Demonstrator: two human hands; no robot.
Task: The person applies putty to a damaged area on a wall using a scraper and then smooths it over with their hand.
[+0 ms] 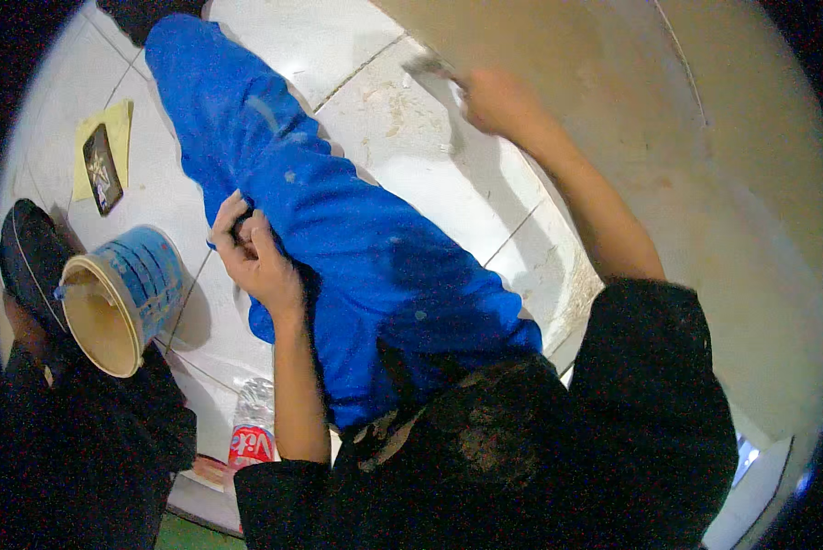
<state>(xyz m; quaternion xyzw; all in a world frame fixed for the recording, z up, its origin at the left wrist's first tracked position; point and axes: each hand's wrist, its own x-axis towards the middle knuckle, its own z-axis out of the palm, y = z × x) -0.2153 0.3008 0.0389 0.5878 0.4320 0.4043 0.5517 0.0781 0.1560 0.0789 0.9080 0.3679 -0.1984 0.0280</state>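
My right hand (498,101) reaches to the far side, low beside the beige wall, its fingers closed around a small hand tool (430,68) with a greyish end. The view is too blurred to tell a brush from a scraper. Below the tool, beige smears (388,115) mark the white floor tiles. On my blue trousers (338,183) rests my left hand (257,261), fingers loosely bent and somewhat apart. Nothing shows plainly in it, though a dark gap lies between the fingers.
To the left stands a blue bucket (145,275) with a cream rim, beside another person's dark shoe (31,247). Farther off, a phone (101,170) lies on yellow paper (118,124). A red-labelled clear bottle (254,412) is near my left forearm. The wall (668,137) rises on the right.
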